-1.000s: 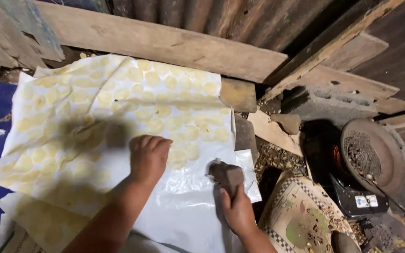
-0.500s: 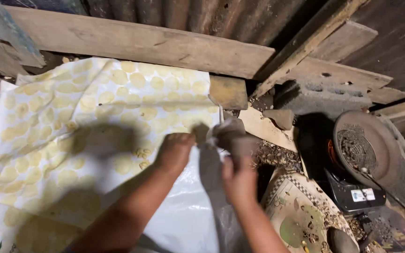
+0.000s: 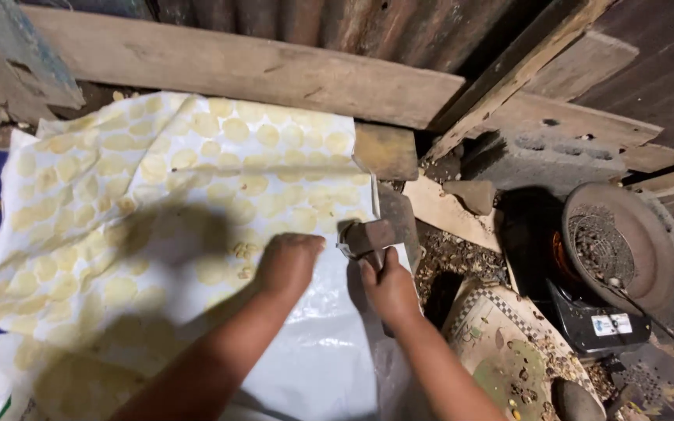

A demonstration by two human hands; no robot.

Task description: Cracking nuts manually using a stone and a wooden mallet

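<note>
Both hands at sheet (image 3: 196, 234) right edge; right hand (image 3: 388, 288) grips hammer (image 3: 368, 236).

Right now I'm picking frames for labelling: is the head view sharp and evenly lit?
Head view: mostly sharp. The left hand and right hand are clear. Light is uneven: the white sheet is bright, with a dark shadow across its lower left. The stove corner on the right is dim.

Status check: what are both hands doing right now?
Left hand flat on white sheet. Right hand grips hammer. Yellow discs cover the sheet.
</note>
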